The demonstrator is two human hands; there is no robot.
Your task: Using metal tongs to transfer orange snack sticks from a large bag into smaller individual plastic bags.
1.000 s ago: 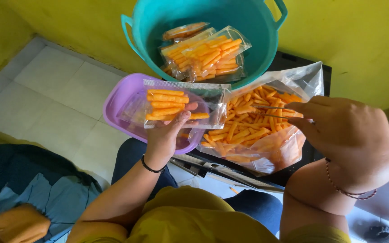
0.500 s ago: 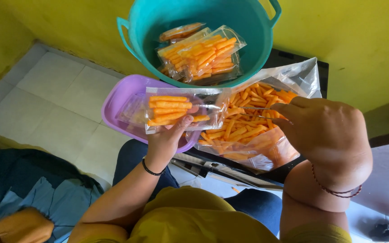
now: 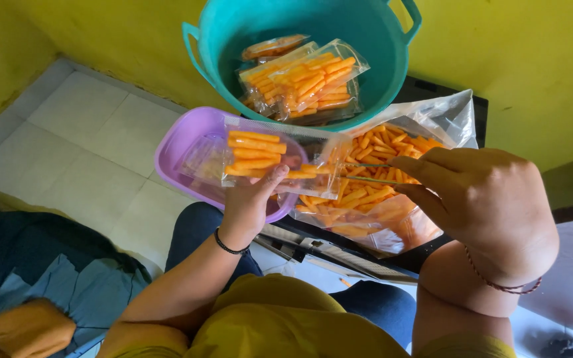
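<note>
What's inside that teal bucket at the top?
The teal bucket holds several small clear packets of orange snack sticks, piled on each other. Whatever lies under the pile, and the bucket's bottom there, is covered.

The left hand reaches up from a bent forearm, thumb raised and fingers curled in a pinch, just in front of the purple bowl. The right hand hangs palm-down to the right of that bowl, fingertips pinched together, wrist bent.
</note>
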